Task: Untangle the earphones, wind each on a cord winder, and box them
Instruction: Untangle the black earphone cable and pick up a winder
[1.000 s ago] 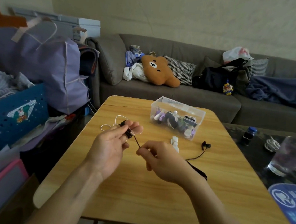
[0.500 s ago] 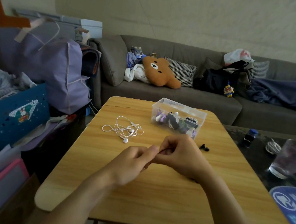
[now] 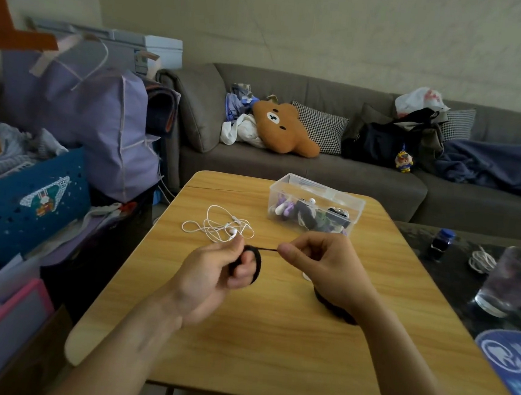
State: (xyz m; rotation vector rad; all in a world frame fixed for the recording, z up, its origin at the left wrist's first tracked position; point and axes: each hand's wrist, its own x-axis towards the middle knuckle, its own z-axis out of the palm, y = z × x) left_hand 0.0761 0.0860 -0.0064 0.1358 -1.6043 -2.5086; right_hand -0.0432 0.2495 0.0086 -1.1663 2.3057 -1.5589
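Cord (image 3: 257,262) looped round left hand (image 3: 213,272) fingers — right hand (image 3: 319,266) pinches end.

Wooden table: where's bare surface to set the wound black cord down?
On the wooden table, the near half below both hands is bare. The right strip past the right hand is bare too. It is crowded at the far side: white earphones far left, clear box far centre. The left hand holds the black cord.

one head-worn wide view looks forward and down, close over the wooden table (image 3: 270,341), facing the sofa (image 3: 318,177).
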